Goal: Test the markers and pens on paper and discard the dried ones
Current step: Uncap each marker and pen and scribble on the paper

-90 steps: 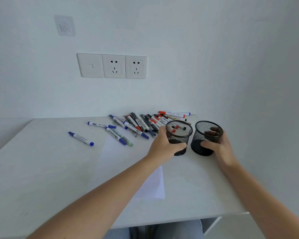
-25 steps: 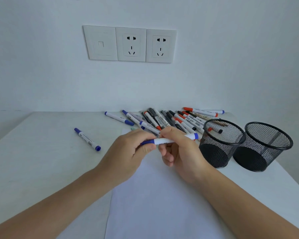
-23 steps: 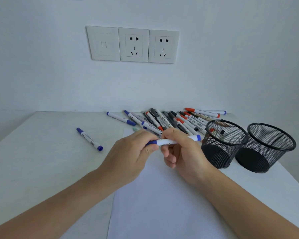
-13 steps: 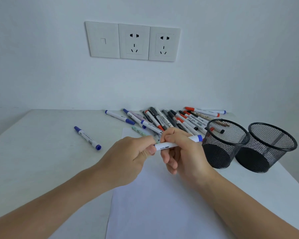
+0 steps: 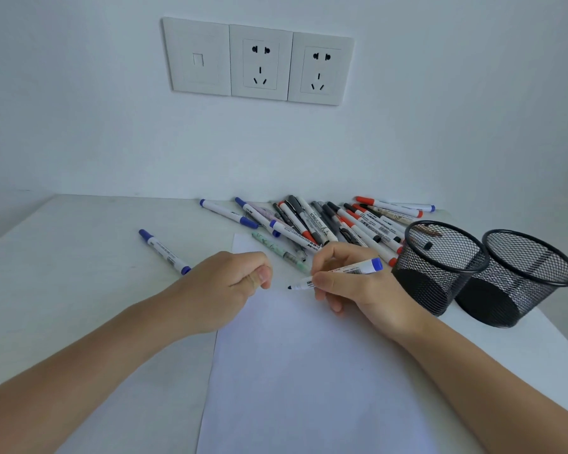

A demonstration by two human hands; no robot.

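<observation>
My right hand [image 5: 358, 290] grips an uncapped blue marker [image 5: 354, 269], its dark tip pointing left just above the white paper [image 5: 309, 371]. My left hand [image 5: 230, 290] is curled into a fist beside the tip; the marker's cap is hidden inside it. A pile of several markers and pens [image 5: 328, 224] lies at the back of the white table [image 5: 79, 290]. A lone blue marker [image 5: 163, 251] rests to the left. Two black mesh cups stand on the right: the nearer-left cup [image 5: 436, 270] holds a few pens, the right cup [image 5: 518, 280] looks empty.
A white wall with a three-panel socket plate [image 5: 259, 60] rises right behind the table. The table's left edge slopes away at the left. A green patterned pen [image 5: 276, 249] lies across the paper's top edge.
My hands pulled apart: the cap came off the blue marker into my left hand, baring the tip. My right hand has tilted the marker tip-down toward the paper.
</observation>
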